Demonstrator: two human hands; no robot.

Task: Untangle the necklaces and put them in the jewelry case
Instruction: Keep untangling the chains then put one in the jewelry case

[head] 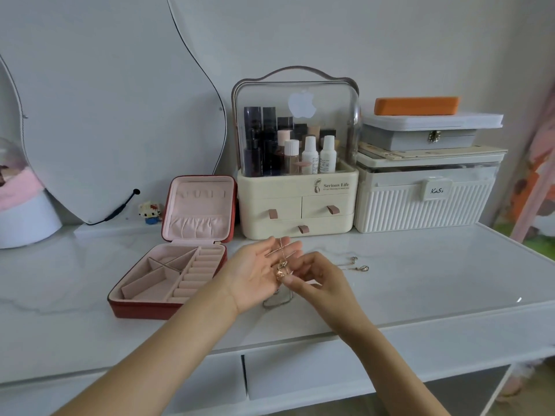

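My left hand [258,271] is held palm up above the white tabletop, fingers straight, with a rose-gold necklace [281,267] lying tangled across its fingers. My right hand [315,274] pinches that chain near the pendant, fingers curled. Part of the chain hangs below the hands. A second, silver necklace [359,265] lies on the table just right of my right hand. The red jewelry case [144,310] stands open at the left, pink lining showing, its compartments holding nothing I can see.
A cream cosmetics organiser [297,202] with bottles and drawers stands behind the hands. A white ribbed box [420,205] with stacked cases on top is at the right. A mirror [114,100] leans at the left, a small toy figure [150,211] beside it.
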